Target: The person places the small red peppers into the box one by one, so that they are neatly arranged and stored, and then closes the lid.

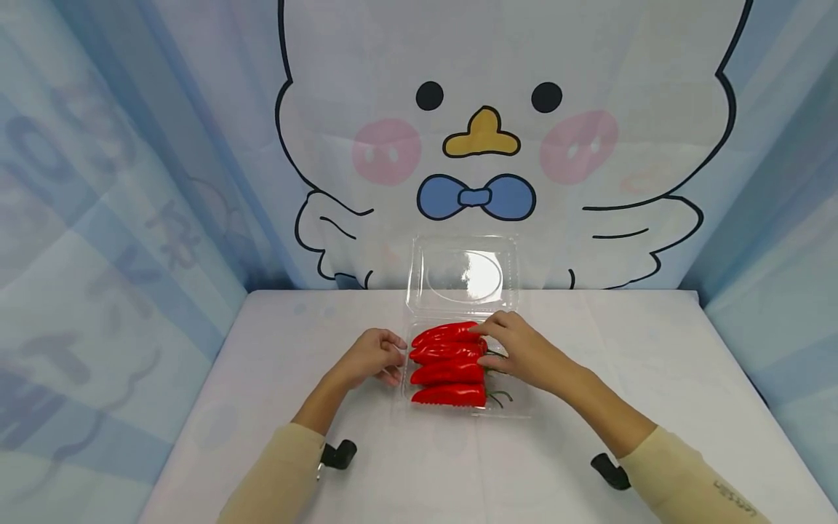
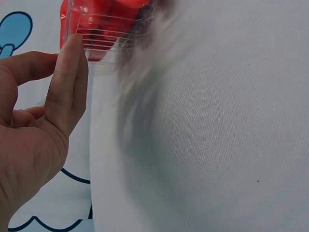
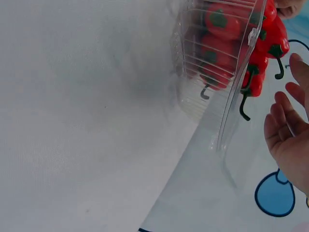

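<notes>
Several glossy red peppers (image 1: pixel 448 395) lie side by side in a clear plastic clamshell box, piled above its rim, green stems (image 3: pixel 247 107) toward the right. The box's lid (image 1: pixel 422 273) stands open at the back. At the left side of the box is my left hand (image 1: pixel 374 356); in the left wrist view its extended fingertips touch the ribbed plastic wall (image 2: pixel 107 39). Over the right part of the box hovers my right hand (image 1: pixel 524 351), near the stems. Its loosely bent fingers (image 3: pixel 285 116) show a gap to the peppers in the right wrist view and hold nothing.
The box sits on a white-covered table (image 1: pixel 471 473) near its back edge. Behind it hangs a curtain (image 1: pixel 484 58) with a cartoon bird, and blue curtains (image 1: pixel 98 291) close in both sides. Black wrist-camera mounts (image 1: pixel 339 455) show at both sleeves.
</notes>
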`<move>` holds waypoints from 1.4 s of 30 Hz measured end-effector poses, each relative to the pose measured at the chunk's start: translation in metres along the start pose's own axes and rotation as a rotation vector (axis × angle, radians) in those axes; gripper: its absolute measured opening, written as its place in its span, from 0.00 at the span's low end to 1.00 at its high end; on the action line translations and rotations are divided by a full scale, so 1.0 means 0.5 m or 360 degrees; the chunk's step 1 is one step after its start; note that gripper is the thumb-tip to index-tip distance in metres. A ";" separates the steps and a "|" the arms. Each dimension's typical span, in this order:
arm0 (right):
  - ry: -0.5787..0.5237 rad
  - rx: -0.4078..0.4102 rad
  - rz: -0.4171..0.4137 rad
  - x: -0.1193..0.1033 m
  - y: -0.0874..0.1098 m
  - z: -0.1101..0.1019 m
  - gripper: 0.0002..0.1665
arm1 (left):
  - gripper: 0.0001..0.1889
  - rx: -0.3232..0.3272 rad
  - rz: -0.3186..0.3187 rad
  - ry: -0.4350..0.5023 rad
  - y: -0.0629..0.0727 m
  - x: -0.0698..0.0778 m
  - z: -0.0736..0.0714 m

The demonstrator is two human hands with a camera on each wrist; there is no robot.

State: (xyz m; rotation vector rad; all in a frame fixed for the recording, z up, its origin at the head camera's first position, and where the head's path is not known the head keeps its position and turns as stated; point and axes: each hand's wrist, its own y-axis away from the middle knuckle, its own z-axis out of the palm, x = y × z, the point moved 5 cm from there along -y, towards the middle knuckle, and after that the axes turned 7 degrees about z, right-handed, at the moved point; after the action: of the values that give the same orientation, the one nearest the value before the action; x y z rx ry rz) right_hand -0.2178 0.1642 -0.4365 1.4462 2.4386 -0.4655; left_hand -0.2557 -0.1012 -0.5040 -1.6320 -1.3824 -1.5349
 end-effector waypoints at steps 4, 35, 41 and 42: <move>-0.0040 0.0008 0.0074 0.023 -0.007 -0.007 0.33 | 0.13 -0.0002 0.0003 0.0001 0.000 0.000 0.001; -0.0357 -0.0011 0.0771 0.243 -0.103 -0.050 0.52 | 0.13 0.0022 0.0000 0.0007 0.001 0.000 -0.002; -0.0420 -0.0076 0.0822 0.255 -0.124 -0.061 0.49 | 0.13 0.0015 0.0012 0.0001 -0.001 -0.004 -0.001; -0.0432 -0.0085 0.0824 0.256 -0.127 -0.061 0.49 | 0.13 0.0015 0.0010 0.0002 -0.002 -0.005 -0.001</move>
State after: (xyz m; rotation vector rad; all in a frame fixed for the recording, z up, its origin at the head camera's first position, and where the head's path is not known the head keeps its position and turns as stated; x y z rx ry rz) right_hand -0.3357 0.2500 -0.4492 1.7754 1.7680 -0.4366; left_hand -0.2563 -0.1020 -0.5066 -1.6283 -1.3804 -1.5234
